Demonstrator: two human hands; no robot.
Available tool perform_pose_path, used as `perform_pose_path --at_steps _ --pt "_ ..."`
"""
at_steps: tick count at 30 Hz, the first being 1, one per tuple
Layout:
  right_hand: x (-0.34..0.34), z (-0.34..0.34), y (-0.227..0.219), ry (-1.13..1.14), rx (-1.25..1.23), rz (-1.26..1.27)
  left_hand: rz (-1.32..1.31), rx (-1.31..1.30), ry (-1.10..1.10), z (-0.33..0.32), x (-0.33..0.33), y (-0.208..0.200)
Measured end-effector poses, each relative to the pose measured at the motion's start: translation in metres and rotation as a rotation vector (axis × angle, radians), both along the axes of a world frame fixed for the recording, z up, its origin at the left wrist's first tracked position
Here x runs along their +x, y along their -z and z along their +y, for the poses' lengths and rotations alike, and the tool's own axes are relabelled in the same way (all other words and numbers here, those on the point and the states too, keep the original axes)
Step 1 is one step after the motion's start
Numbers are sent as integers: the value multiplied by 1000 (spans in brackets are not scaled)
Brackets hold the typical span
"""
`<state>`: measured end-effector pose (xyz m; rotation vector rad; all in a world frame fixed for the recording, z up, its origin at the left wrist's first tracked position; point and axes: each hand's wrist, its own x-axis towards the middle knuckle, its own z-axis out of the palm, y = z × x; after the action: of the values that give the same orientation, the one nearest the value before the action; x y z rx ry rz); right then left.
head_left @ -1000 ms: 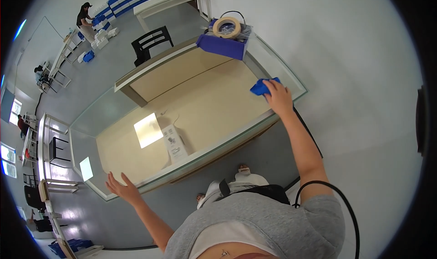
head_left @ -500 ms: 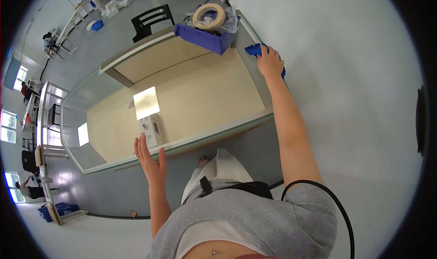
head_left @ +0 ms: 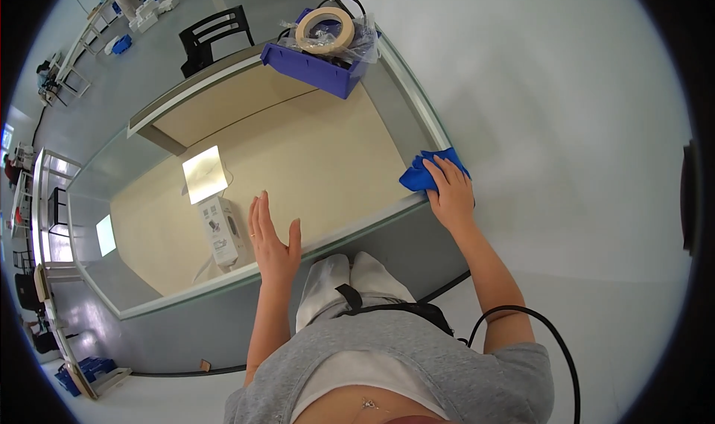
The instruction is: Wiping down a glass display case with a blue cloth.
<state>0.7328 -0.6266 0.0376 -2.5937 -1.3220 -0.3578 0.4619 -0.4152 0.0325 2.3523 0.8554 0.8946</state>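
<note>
A blue cloth (head_left: 424,172) lies bunched over the near right corner of a glass-topped display counter (head_left: 328,239). My right hand (head_left: 451,198) grips it there, fingers bent over the cloth and pressing it to the edge. My left hand (head_left: 274,244) hovers over the counter's near edge, fingers stretched out and nothing in it. Beside that hand, to its left, a white printed box (head_left: 223,234) shows inside or through the glass; I cannot tell which.
At the far right corner stands a purple bin (head_left: 309,70) with a roll of masking tape (head_left: 303,31) and clear plastic on it. Behind the counter is a black chair (head_left: 216,40). A white wall (head_left: 551,163) runs along the right. Other people work far off at the left.
My right hand has slid the cloth along the right edge toward me, to the near corner. My left hand has shifted right. The view has turned slightly.
</note>
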Motion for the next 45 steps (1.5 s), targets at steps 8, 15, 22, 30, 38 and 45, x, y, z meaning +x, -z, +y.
perform_pose_path --at_steps 8,15,22,30,38,45 --pt "96 86 1 -53 -22 -9 287 56 -82 3 28 2" --pt "225 250 27 -204 162 -51 555 141 -309 -2 36 -1" --pt "292 381 21 -131 100 40 374 131 -428 -8 35 4" --pt "292 350 33 -255 152 14 372 111 -440 -7 41 -2" --pt "225 233 34 -243 164 -33 316 141 -528 -14 35 13" --pt "162 110 36 -327 135 -19 99 165 -703 -59 26 34"
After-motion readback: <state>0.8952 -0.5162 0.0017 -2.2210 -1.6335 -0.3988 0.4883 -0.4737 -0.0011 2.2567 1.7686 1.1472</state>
